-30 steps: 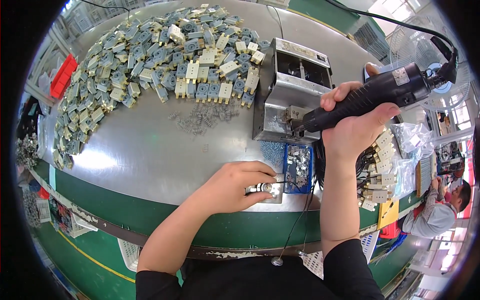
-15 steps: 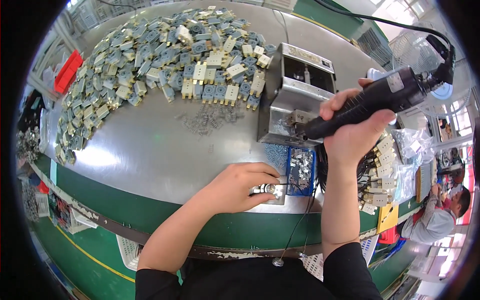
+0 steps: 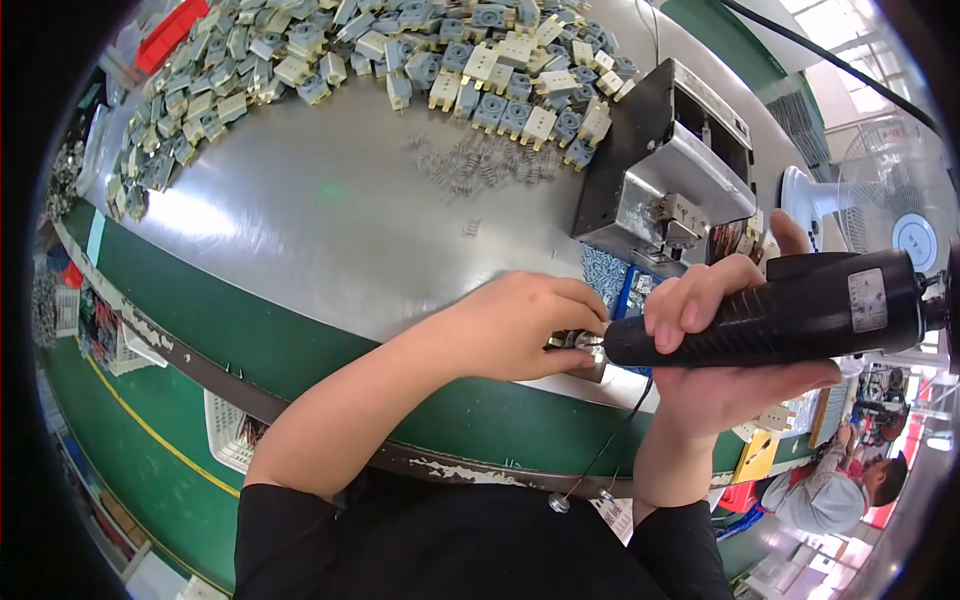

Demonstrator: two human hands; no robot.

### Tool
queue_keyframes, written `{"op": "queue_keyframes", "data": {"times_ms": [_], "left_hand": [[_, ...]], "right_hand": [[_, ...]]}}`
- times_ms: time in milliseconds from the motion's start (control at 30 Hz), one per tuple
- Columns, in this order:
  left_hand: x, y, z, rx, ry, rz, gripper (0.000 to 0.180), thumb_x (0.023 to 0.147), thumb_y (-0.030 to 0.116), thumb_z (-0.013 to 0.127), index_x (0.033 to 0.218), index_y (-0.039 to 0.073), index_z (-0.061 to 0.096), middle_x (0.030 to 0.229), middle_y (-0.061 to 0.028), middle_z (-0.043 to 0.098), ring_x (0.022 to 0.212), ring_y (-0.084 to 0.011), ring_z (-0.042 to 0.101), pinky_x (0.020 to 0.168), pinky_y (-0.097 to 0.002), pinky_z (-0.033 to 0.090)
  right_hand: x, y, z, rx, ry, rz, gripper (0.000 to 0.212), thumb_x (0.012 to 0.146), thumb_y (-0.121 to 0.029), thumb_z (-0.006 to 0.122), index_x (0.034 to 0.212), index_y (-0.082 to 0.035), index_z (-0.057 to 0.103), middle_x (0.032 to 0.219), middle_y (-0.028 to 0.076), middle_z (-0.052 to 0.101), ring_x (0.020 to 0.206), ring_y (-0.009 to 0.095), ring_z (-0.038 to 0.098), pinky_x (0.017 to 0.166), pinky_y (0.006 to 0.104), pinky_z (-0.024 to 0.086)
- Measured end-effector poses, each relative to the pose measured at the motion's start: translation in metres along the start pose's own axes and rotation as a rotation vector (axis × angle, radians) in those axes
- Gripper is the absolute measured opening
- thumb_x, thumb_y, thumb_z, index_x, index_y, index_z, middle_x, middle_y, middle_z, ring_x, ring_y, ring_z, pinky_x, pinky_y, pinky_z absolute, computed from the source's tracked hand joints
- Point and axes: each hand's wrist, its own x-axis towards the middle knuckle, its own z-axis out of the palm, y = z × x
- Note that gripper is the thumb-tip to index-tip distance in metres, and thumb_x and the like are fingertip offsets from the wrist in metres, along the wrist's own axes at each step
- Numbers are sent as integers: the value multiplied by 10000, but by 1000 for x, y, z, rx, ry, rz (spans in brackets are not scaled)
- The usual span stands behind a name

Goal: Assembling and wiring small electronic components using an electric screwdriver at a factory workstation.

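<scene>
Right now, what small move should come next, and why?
Probably align the black power driver with the small metal part: the left hand grips the part, and the right hand points the driver's nose close to it, though contact is hard to confirm.

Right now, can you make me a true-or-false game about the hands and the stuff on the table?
1. The right hand holds a black power tool. True.
2. The left hand is empty. False: it grips a small metal part near the tool's tip.
3. Loose springs lie near the pile of grey and cream parts. True.
4. The pile lies on the floor. False: it is on the metal table.
5. The bin at the upper left is red. True.
</scene>
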Motion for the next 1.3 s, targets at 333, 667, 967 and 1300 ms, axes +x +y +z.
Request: {"op": "queue_keyframes", "data": {"times_ms": [333,667,967,1300], "left_hand": [[1,0,0,53,-32,19,274,853,277,817,999,48,778,1159,-57,746,938,-298,739,835,-411,597],[0,1,-2,22,-58,-10,268,843,264,820,1007,55,785,1166,-57,746,941,-300,737,844,-406,593],[-2,-7,6,19,33,49,266,781,153,826,1015,42,764,1110,-80,751,885,-329,730,777,-403,593],[-1,-2,0,14,-31,-19,263,805,242,842,987,64,774,1101,-65,751,971,-320,729,853,-425,587]], "right_hand": [[-6,12,-6,-35,-45,-12,1186,852,-946,437,1578,-20,284,754,77,538,560,180,564,566,356,504],[-13,15,0,-63,-49,-4,1168,825,-967,438,1510,-27,331,758,72,542,564,176,554,575,344,494],[-16,22,-6,31,-193,-101,998,810,-944,528,1292,-77,422,793,69,565,562,184,562,577,340,484],[-10,30,-12,29,-381,-145,988,803,-938,552,1298,-92,433,794,64,566,572,181,572,585,340,481]]}}
